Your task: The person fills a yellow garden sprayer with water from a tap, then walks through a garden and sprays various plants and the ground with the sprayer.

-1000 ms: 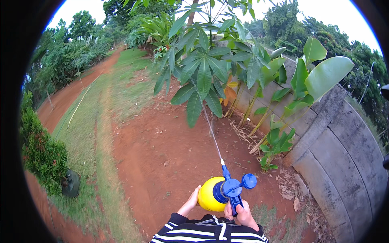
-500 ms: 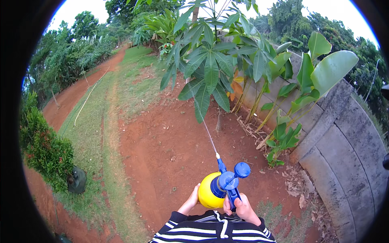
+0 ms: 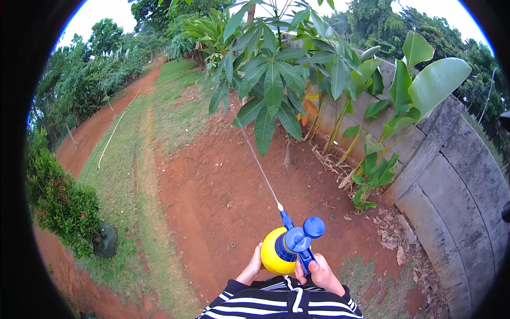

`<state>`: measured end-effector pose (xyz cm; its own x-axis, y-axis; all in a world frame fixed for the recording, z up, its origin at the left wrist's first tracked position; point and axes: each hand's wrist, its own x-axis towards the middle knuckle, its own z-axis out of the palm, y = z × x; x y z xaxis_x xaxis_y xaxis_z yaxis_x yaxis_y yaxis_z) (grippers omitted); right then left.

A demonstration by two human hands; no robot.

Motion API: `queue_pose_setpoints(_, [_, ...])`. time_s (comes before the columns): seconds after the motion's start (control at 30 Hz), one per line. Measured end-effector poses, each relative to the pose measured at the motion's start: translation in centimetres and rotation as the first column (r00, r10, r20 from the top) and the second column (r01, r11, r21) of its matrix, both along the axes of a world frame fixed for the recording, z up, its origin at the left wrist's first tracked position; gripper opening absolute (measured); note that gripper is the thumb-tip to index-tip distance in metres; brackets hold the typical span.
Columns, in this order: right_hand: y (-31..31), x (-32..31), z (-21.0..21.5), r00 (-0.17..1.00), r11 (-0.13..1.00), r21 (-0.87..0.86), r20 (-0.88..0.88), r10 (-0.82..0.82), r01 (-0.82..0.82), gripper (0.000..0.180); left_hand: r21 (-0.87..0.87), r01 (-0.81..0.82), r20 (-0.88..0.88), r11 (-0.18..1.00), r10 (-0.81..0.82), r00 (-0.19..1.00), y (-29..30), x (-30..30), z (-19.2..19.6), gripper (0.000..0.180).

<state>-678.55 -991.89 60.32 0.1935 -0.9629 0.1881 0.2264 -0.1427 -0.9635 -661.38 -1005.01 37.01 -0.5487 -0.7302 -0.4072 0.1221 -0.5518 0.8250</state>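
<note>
A yellow and blue pump sprayer (image 3: 276, 251) is held in front of my waist. My left hand (image 3: 254, 266) cups the left side of its yellow tank. Around the blue handle and trigger my right hand (image 3: 322, 274) is closed, thumb on top. The round blue pump knob stands at the sprayer's upper right. From the white nozzle tip a thin jet of water (image 3: 258, 169) runs up and to the left, passing beside the broad hanging leaves of a tree (image 3: 273, 87). Part of the right fingers is hidden behind the handle.
A grey concrete wall (image 3: 451, 196) curves along the right, with big-leaved plants (image 3: 380, 175) at its foot. Bare red soil (image 3: 212, 212) lies ahead, with a grass strip (image 3: 119, 186) to the left. A bush (image 3: 66, 212) in a dark bag (image 3: 105, 240) stands far left.
The sprayer's nozzle and its water jet have swung a little to the left. Both hands keep their hold, and the view has shifted slightly.
</note>
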Motion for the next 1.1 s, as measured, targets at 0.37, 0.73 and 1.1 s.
queue_pose_setpoints(0.37, [0.0, 0.5, -0.7, 1.000, 0.998, 0.064, 0.016, 0.007, -0.008, 0.055, 0.065, 0.035, -0.034, 0.997, -0.033, 0.999, 1.2, 0.7, -1.0, 0.066])
queue_pose_setpoints(0.73, [2.4, 0.2, -2.3, 0.979, 0.957, 0.219, 0.028, -0.202, 0.191, 0.075, 0.159, 0.309, 0.039, 0.938, -0.319, 0.947, 2.1, -1.4, -0.5, 0.074])
queue_pose_setpoints(1.1, [4.4, -0.6, -2.9, 0.968, 0.934, 0.268, 0.026, -0.251, 0.235, 0.073, 0.275, 0.389, 0.033, 0.879, -0.413, 0.910, 3.1, -3.1, 1.4, 0.076])
